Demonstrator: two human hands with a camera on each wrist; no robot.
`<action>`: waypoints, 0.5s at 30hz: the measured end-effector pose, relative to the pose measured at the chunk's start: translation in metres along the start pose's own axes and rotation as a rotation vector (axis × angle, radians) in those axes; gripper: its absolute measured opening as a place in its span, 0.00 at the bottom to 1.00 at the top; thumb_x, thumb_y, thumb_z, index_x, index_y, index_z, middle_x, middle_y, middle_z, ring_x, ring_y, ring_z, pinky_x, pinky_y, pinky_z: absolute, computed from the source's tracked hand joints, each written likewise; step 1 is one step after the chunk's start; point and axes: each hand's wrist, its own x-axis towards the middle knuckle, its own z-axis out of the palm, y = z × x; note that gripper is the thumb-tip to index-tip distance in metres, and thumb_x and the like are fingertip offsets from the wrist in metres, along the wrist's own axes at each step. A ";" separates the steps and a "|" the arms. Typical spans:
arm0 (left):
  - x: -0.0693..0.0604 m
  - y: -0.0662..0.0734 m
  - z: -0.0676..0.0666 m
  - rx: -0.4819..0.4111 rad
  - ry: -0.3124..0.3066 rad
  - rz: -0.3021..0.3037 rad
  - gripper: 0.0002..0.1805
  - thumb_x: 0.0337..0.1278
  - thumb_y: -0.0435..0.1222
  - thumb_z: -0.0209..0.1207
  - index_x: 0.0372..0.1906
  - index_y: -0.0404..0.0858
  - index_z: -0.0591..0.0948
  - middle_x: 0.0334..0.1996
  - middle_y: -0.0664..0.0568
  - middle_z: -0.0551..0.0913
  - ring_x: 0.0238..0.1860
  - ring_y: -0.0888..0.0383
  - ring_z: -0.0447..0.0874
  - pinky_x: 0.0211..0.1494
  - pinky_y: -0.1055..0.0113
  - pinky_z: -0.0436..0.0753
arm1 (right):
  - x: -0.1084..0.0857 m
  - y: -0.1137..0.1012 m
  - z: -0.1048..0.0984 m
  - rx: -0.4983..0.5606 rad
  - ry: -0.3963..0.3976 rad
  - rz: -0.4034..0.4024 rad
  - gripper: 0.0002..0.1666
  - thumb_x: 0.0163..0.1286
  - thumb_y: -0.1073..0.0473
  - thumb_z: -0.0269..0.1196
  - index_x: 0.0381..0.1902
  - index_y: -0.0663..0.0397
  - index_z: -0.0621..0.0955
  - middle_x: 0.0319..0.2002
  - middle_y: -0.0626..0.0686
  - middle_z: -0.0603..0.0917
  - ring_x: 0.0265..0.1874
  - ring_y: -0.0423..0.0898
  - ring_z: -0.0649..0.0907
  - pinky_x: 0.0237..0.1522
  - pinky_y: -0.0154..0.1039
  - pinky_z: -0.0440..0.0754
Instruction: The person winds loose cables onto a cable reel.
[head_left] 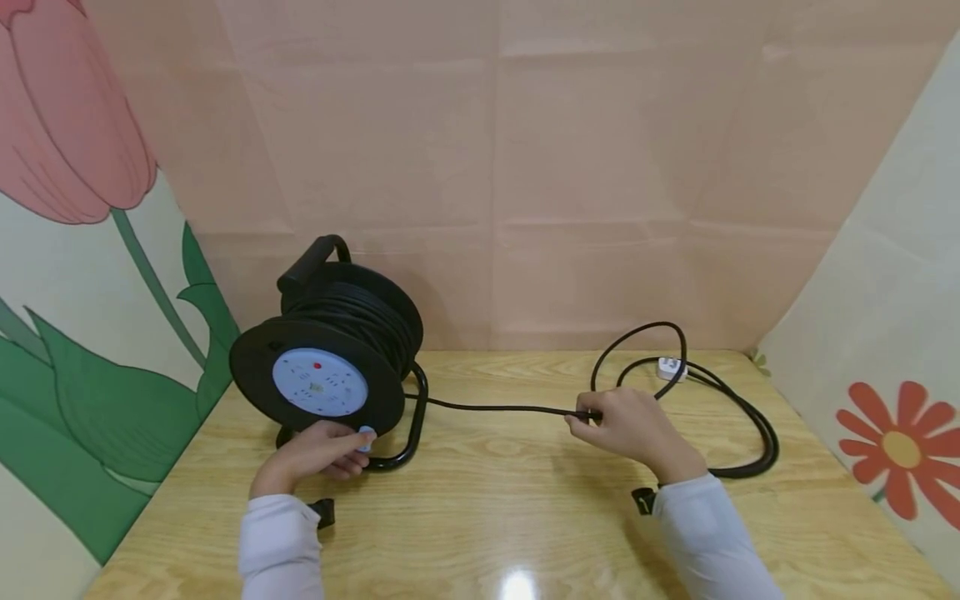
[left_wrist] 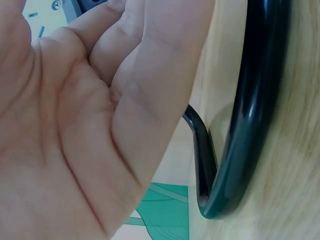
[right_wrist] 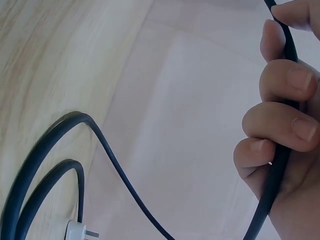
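Black cable (head_left: 495,408) clutched in right hand (head_left: 626,423), right of the reel (head_left: 385,390); left hand (head_left: 318,454) pinches its knob (head_left: 365,437); panel (head_left: 318,382) print's unreadable tbh.

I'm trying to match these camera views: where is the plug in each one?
Head: plug right of centre, below mid-height.
Left wrist: not in it.
Right wrist: plug at the bottom edge, left of centre.
Shared landmark: the table, in all three.

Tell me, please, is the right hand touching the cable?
Touching. The right wrist view shows it plainly: the right hand has its fingers curled round the cable.
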 end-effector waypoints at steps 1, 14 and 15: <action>0.000 -0.001 -0.001 -0.002 0.004 -0.002 0.27 0.69 0.51 0.58 0.45 0.27 0.83 0.34 0.48 0.86 0.36 0.55 0.86 0.42 0.59 0.86 | 0.000 0.000 -0.001 -0.007 0.006 -0.005 0.16 0.65 0.46 0.66 0.21 0.34 0.72 0.11 0.34 0.63 0.11 0.33 0.60 0.15 0.32 0.57; -0.003 -0.011 -0.005 0.006 0.056 -0.026 0.26 0.68 0.49 0.59 0.44 0.26 0.83 0.33 0.48 0.86 0.35 0.55 0.86 0.42 0.60 0.86 | 0.002 0.002 0.000 -0.069 0.077 -0.047 0.18 0.68 0.39 0.65 0.22 0.37 0.78 0.11 0.33 0.66 0.10 0.33 0.60 0.17 0.33 0.61; -0.003 -0.012 -0.006 0.004 0.056 -0.027 0.26 0.68 0.49 0.59 0.45 0.26 0.83 0.33 0.48 0.86 0.35 0.55 0.86 0.42 0.60 0.86 | 0.002 0.003 0.000 -0.074 0.076 -0.034 0.17 0.68 0.39 0.65 0.23 0.37 0.79 0.12 0.33 0.68 0.10 0.33 0.62 0.19 0.35 0.63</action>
